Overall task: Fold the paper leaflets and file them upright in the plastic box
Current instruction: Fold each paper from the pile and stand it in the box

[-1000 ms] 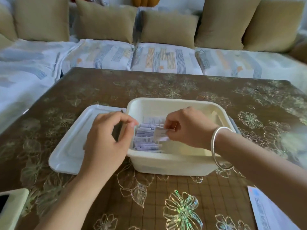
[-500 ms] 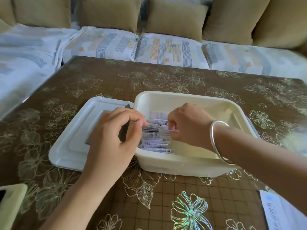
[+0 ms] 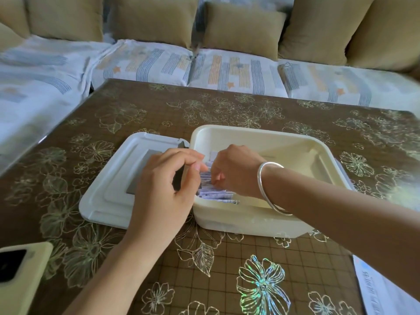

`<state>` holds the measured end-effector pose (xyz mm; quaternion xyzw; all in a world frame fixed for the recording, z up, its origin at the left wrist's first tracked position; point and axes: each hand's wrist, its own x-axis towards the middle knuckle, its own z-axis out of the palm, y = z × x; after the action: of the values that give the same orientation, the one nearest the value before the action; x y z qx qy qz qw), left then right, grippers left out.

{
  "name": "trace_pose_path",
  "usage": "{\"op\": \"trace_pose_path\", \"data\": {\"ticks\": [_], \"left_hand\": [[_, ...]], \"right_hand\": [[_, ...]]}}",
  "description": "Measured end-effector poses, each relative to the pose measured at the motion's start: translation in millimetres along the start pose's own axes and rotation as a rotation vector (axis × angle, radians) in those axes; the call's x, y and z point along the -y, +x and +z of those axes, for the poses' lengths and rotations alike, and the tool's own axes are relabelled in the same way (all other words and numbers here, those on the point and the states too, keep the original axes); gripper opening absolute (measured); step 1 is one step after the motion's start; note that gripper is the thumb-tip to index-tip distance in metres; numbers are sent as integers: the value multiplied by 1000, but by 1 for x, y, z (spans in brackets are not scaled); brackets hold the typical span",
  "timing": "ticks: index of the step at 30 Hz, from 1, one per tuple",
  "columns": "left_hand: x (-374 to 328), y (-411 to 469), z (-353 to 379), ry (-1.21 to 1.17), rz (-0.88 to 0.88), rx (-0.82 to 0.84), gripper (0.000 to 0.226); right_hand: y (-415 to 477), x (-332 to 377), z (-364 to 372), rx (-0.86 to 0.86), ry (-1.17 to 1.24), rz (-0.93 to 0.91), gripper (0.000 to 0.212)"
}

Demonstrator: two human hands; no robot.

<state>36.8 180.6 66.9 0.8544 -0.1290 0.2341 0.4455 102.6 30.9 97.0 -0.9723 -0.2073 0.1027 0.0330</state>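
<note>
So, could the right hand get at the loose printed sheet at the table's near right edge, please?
Probably yes, once freed. The right hand is pinching the folded leaflets in the plastic box, but the sheet lies flat on the table with nothing visible on it or between.

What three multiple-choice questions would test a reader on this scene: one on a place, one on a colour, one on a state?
1. Where does the lid lie relative to the plastic box?
A. On top of it
B. On the table, at its left
C. Inside it

2. What colour is the bracelet?
A. Red
B. Black
C. Silver

3. What is the state of the box?
A. Open, with folded leaflets standing in its left end
B. Open and empty
C. Closed

Answers:
1 B: the lid rests flat on the table beside the box's left wall.
2 C: the band on the right wrist shines silver.
3 A: no cover is on it, and leaflet edges show at the left end.
</note>
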Motion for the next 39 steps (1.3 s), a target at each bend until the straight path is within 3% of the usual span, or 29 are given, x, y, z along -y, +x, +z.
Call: {"op": "trace_pose_path", "data": {"ticks": [8, 17, 21, 22, 24, 25, 27, 29, 34, 37, 39], "left_hand": [[-29, -17, -21, 106, 34, -79, 18], [-59, -68, 4, -11, 58, -72, 9], [-72, -105, 44, -58, 80, 72, 12], [-73, -113, 52, -60, 80, 105, 11], [-78, -130, 67, -67, 78, 171, 12], [-81, -139, 73, -68, 79, 206, 13], [-84, -150, 82, -59, 73, 265, 16], [-83, -158, 86, -41, 55, 303, 14], [-72, -169, 74, 67, 22, 318, 15], [-62, -171, 59, 142, 14, 281, 17], [-54, -173, 51, 173, -7, 295, 30]], "right_hand": [[-9, -9, -7, -86, 86, -6, 13], [-153, -43, -17, -633, 546, 64, 16], [-231, -76, 42, -803, 395, 291, 21], [-245, -84, 60, -783, 350, 355, 22], [-267, -92, 92, -568, 277, 532, 13], [-277, -91, 107, -414, 206, 612, 23], [-285, -81, 130, -218, 135, 591, 54], [-283, -64, 139, -216, 164, 480, 74], [-269, -12, 137, -223, 231, 294, 75], [-256, 11, 128, -223, 352, 199, 55], [-248, 6, 117, -227, 429, 170, 39]]}}
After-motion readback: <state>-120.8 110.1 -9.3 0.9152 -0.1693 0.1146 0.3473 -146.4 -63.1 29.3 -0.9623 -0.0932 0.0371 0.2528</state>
